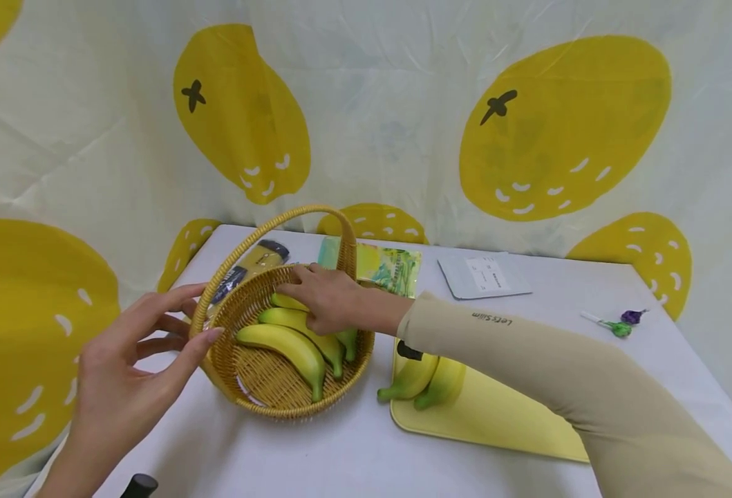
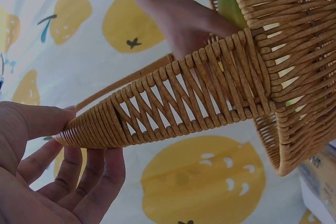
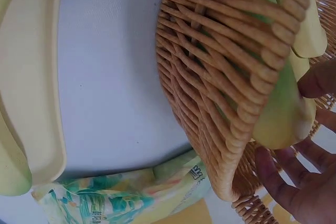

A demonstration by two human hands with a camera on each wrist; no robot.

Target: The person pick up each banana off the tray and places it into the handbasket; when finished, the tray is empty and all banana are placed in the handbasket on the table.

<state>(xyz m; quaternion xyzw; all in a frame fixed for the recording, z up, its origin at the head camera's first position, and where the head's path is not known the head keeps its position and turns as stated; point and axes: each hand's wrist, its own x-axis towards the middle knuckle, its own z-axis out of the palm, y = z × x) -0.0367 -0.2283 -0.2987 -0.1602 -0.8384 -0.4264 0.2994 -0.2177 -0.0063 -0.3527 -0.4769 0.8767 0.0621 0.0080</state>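
A wicker basket with a tall handle stands on the white table and holds a bunch of yellow-green bananas. My right hand reaches into it in a beige sleeve and rests on the stem end of the bananas, fingers fairly straight. In the right wrist view the thumb touches a banana while the other fingers lie just off it. My left hand is at the basket's left side, thumb and spread fingers touching the rim by the handle's base.
A yellow cutting board to the right of the basket carries two more bananas. Behind lie a green-yellow packet, a white packet and a dark packet. A purple-green lollipop lies at the far right.
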